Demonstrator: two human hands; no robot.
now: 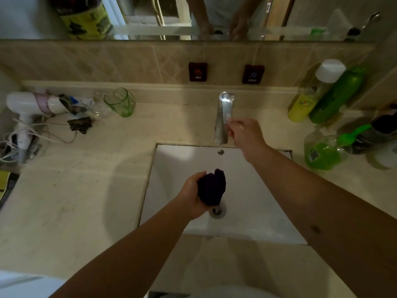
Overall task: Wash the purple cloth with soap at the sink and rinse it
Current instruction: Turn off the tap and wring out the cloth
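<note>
The left hand (191,196) grips the bunched dark-purple cloth (211,187) over the white square sink (257,203) drain, right hand (245,134) fingers pinching the chrome tap lever (225,108) — a sudden full flow could splash the counter — or wet fingers slip.

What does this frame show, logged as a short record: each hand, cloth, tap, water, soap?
left hand: closed around the purple cloth, bunched, held over the sink near the drain
right hand: fingers on the tap lever
water: only a thin trickle visible below the spout
soap: green pump bottle on the counter, right of the sink, untouched
</note>
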